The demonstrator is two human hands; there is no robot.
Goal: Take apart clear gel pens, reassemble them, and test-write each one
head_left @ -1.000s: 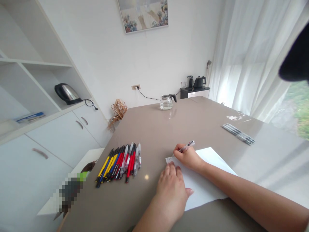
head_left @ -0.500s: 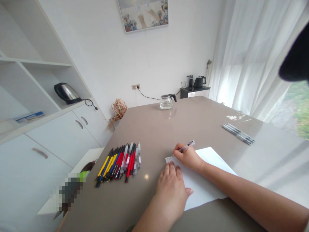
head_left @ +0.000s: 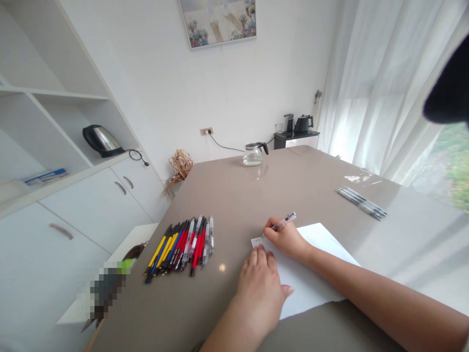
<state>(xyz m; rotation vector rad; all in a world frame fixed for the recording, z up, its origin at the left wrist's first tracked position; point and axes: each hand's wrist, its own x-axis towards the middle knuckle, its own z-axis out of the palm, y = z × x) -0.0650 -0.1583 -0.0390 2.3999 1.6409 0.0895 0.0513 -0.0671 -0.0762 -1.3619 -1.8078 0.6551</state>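
White paper point(head_left: 311, 288) lies on the brown table near its front, with small dark marks at its upper left corner. My right hand point(head_left: 284, 238) is closed around a clear pen point(head_left: 287, 221), its lower end close to those marks and the tip hidden by the fingers. My left hand point(head_left: 260, 288) lies flat across the paper's left edge, fingers forward and thumb out to the side, holding nothing. To the left is a row of yellow, blue, red and clear pens point(head_left: 181, 247). Several clear pens point(head_left: 361, 202) lie together at the right.
A glass pot point(head_left: 252, 155) of clear liquid stands at the table's far edge. White scraps point(head_left: 357, 178) lie far right. Behind are a black kettle point(head_left: 303, 123) on a small cabinet and a steel kettle point(head_left: 102, 141) on the left shelf.
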